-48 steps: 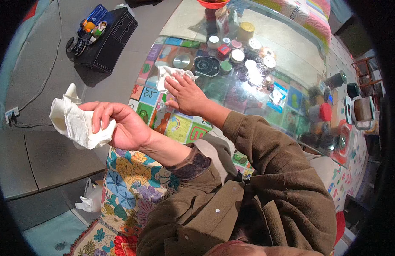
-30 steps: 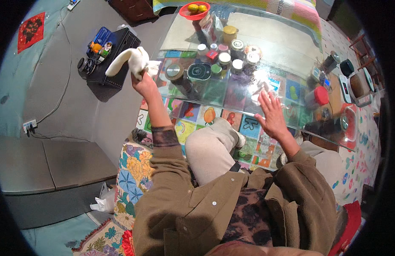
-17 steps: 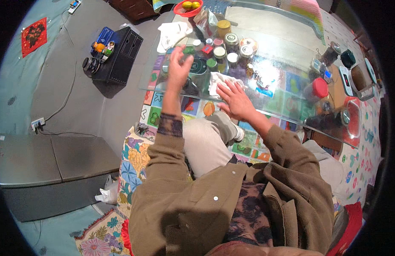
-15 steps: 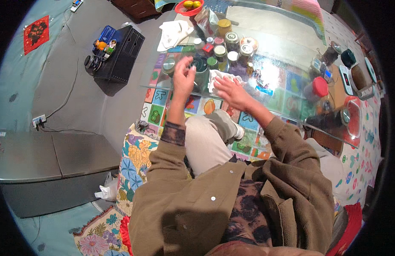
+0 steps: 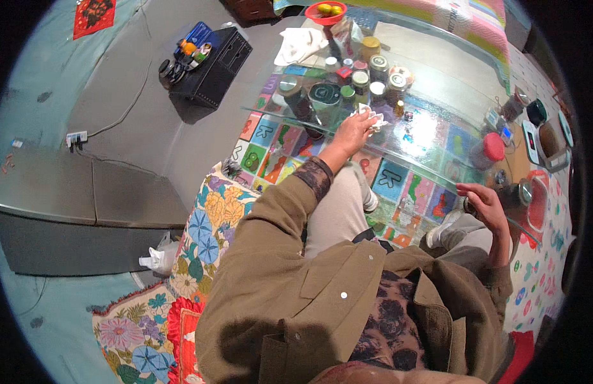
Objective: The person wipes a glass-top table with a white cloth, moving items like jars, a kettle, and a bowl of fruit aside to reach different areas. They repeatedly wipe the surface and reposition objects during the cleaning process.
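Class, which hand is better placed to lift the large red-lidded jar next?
Probably the right hand: it looks empty and is nearer the jar; the left hand touches a white cloth.

Red bowl [image 5: 325, 21] of yellow fruit [image 5: 336, 11], black drawer unit [image 5: 210, 80], white plastic bag [image 5: 161, 261]

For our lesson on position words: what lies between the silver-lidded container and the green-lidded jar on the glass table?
In the head view, a black item with rounded corners lies between the silver-lidded container and the green-lidded jar.
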`<action>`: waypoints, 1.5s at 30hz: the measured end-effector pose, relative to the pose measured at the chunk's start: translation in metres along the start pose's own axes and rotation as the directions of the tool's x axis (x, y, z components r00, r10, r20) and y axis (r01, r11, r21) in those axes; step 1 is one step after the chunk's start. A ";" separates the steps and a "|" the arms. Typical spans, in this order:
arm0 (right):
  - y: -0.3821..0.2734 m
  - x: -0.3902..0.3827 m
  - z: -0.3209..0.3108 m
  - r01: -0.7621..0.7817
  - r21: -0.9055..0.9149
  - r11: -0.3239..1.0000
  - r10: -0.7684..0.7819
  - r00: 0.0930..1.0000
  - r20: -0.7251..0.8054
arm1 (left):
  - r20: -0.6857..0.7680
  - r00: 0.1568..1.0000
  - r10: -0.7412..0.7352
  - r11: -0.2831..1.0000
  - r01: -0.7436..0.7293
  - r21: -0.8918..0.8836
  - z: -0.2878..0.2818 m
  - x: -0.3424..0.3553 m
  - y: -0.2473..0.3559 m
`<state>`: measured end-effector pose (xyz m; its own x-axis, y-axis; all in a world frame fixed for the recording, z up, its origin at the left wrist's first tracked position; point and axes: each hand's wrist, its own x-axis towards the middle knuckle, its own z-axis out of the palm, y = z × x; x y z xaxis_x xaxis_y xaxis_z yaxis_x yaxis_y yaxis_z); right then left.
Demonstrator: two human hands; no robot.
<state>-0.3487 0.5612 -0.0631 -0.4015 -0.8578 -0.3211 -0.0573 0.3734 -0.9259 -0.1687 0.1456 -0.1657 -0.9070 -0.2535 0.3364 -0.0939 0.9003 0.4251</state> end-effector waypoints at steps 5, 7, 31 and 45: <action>0.049 -0.013 -0.020 0.067 0.223 0.972 -0.051 0.996 -0.076 | -0.241 0.953 -0.183 0.973 0.211 0.094 -0.054 -0.060 -0.081; 0.058 -0.010 -0.024 -0.007 0.223 0.975 0.014 0.999 -0.029 | -0.358 0.835 -0.418 0.895 0.447 -0.002 -0.069 -0.091 -0.119; 0.084 0.027 -0.028 -0.607 0.080 0.791 0.566 0.774 0.284 | -0.148 0.687 -0.711 -0.437 -0.597 -0.673 -0.071 -0.056 -0.347; 0.081 0.058 -0.002 -0.646 -0.053 0.761 0.640 0.736 0.219 | -0.033 0.699 -0.714 -0.560 -0.600 -0.571 -0.036 -0.093 -0.238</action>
<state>-0.3789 0.5426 -0.1566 -0.1323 -0.4699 -0.8727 0.1678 0.8572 -0.4870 -0.0469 -0.0581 -0.2680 -0.5534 -0.8319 -0.0409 0.8310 -0.5548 0.0403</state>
